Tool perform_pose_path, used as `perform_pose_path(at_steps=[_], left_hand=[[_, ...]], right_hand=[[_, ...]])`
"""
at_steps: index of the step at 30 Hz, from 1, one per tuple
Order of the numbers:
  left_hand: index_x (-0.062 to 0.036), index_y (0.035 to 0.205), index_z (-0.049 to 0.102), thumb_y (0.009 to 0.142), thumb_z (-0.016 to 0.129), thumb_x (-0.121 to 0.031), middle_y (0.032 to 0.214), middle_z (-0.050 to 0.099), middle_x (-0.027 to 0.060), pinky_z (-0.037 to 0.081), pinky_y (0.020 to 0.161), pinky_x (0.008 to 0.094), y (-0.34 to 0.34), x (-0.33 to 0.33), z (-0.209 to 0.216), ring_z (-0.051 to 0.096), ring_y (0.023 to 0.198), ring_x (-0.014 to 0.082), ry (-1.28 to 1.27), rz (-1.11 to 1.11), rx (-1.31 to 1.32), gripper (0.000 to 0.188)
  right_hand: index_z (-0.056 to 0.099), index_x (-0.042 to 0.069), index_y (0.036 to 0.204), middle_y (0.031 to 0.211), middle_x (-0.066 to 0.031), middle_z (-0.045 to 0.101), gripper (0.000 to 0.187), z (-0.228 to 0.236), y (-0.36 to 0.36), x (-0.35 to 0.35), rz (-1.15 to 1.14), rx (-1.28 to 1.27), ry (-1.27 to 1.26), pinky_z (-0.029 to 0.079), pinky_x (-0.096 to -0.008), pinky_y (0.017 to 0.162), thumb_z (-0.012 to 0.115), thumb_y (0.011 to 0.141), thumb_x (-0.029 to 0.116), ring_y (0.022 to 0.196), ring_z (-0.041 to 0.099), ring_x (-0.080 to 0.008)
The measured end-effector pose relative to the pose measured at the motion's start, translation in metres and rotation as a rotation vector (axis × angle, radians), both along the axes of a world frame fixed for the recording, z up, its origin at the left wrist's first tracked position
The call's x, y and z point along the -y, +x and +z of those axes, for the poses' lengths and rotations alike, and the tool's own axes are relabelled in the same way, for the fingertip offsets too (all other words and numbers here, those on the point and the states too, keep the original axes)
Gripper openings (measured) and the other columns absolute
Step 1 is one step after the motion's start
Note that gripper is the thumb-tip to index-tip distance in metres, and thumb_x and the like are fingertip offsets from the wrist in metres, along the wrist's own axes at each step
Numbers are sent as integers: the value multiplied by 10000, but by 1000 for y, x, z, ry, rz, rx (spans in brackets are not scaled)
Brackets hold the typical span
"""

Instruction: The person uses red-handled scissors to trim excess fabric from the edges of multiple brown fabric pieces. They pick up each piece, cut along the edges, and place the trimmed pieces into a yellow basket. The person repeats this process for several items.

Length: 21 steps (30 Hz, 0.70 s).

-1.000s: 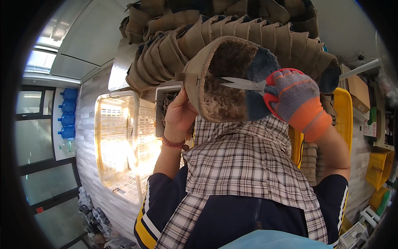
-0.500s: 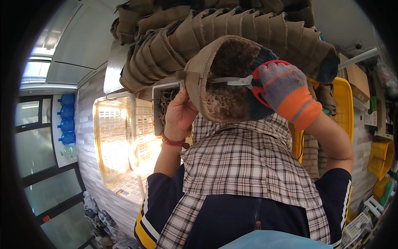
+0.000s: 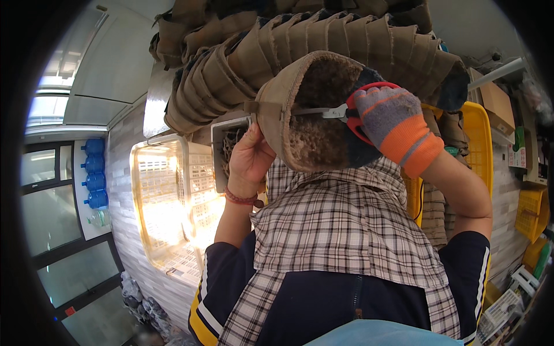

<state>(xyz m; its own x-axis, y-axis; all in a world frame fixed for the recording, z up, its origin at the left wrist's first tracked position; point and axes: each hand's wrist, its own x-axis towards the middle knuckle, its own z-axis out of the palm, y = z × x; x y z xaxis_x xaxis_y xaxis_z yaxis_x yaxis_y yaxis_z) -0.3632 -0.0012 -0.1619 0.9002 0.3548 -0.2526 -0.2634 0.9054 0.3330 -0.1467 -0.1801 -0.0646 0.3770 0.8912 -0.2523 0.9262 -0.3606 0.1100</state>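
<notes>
A curved khaki canvas piece [image 3: 270,95] with brown fur lining and a dark blue section is held up in front of my chest. My bare left hand [image 3: 249,153] grips its left edge, thumb up beside a small fabric tab [image 3: 259,108]. In my right hand [image 3: 398,124], which wears a grey and orange knit glove, are scissors [image 3: 334,113] with red handles. Their blades reach leftward across the lined opening toward the tab; the tips are hard to make out against the fur. My right fingers wrap round the handles.
A long row of nested khaki pieces [image 3: 323,37] lies just beyond. Left are a grey bin [image 3: 219,158] of scraps and a pale plastic basket [image 3: 138,196]. A yellow crate [image 3: 480,150] with more pieces stands right, near a cardboard box [image 3: 493,106]. Blue water jugs [image 3: 95,164] line the left wall.
The red scissor handles have shifted slightly left and look a little closer together. My left hand and the canvas piece stay almost where they were.
</notes>
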Motion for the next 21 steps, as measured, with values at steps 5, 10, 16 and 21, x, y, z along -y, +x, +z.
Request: perform_pose_path(at_steps=[5,10,16,21], left_hand=[[-18,1268,470,949,478,-142,1246,561,89,418,999,393,-1,0,-1,534,1148,222,-2,-22,27,343],[-24,1241,493,922,526,-116,1219,576,83,428,975,374,24,14,7,546,1125,217,123,-102,7,333],[-38,1119,594,854,603,-7,1060,618,13,438,852,241,105,83,4,559,968,104,577,-396,46,267],[-30,1088,580,827,642,-38,1240,559,109,392,989,317,185,101,17,518,1166,214,1588,-375,198,269]], right_hand=[[600,75,977,819,-75,636,347,7,10,37,-74,-146,384,501,-322,693,715,755,317,794,628,-225],[554,-12,1094,840,20,565,418,-30,6,92,-580,-1221,1037,450,-215,672,727,797,226,778,536,-63],[518,-19,1184,1024,-82,616,480,-34,-33,95,-713,-1444,1543,491,-273,777,727,764,86,937,585,-163],[530,-19,1166,977,-64,626,456,-37,-3,140,-909,-1218,1733,485,-262,748,722,765,83,891,593,-153]])
